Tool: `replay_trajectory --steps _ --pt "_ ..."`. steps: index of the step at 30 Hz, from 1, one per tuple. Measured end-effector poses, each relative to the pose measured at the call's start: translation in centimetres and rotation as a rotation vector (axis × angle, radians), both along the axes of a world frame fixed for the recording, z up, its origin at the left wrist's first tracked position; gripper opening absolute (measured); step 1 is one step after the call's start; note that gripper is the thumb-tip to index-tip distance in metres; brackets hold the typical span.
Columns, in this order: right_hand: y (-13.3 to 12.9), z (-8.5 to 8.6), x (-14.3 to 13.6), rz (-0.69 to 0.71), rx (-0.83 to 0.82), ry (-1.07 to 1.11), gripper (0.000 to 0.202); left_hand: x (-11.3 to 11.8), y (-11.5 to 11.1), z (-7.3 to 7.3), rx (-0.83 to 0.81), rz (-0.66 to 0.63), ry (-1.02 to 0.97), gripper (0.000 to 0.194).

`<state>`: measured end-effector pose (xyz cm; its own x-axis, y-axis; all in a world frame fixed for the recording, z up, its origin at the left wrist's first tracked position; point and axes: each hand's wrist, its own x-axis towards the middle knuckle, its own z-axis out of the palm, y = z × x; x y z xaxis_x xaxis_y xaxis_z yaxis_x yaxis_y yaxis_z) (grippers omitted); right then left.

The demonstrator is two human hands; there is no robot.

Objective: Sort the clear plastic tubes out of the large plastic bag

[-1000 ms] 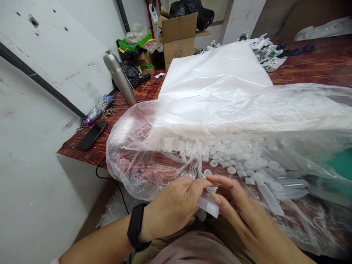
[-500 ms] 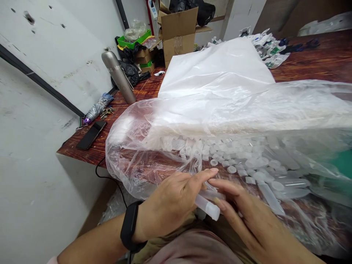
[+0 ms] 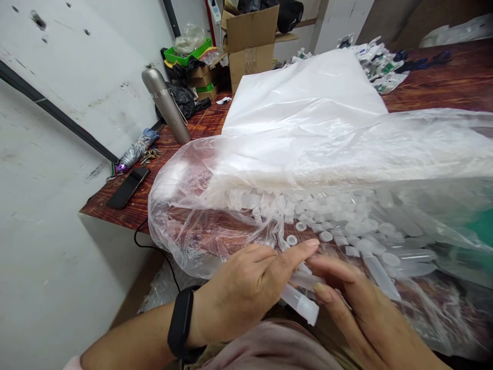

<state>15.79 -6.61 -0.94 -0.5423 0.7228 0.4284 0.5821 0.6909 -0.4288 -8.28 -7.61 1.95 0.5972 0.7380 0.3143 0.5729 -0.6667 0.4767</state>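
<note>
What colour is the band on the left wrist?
Black; the wristband shows clearly in the head view.

The left hand [image 3: 246, 288] holds a small clear tube [image 3: 302, 304] with a white cap on its end. The first finger points out straight. The right hand [image 3: 358, 313] touches the tube from the other side. Both hands are at the open edge of a big clear bag [image 3: 308, 169] that lies on the brown counter [image 3: 442, 87]. Lots of little white caps [image 3: 323, 216] lie in the bag. A silver bottle [image 3: 166, 105], a phone [image 3: 128, 188] and a box [image 3: 250, 43] are farther away.
</note>
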Motion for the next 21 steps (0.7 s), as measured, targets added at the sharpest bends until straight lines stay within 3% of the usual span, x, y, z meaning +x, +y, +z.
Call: replay_trajectory --steps 6,11,17,19,21 --pt "-0.8 -0.6 0.6 0.080 -0.129 0.070 0.040 0.2 -0.1 -0.2 0.058 0.026 -0.010 0.060" --pt "-1.4 -2.1 0.5 -0.047 -0.390 0.163 0.037 0.3 0.3 -1.0 0.092 -0.003 -0.008 0.059" --pt "0.4 0.1 -0.4 -0.016 -0.822 0.372 0.040 -1.0 0.9 -1.1 -0.172 -0.073 -0.142 0.078" --pt "0.8 0.9 -0.4 0.047 -0.999 0.443 0.046 -1.2 0.8 -1.0 -0.139 -0.113 -0.157 0.079" --pt "1.0 1.1 -0.3 0.085 -1.069 0.466 0.051 -1.2 0.8 -0.8 -0.061 -0.139 -0.132 0.076"
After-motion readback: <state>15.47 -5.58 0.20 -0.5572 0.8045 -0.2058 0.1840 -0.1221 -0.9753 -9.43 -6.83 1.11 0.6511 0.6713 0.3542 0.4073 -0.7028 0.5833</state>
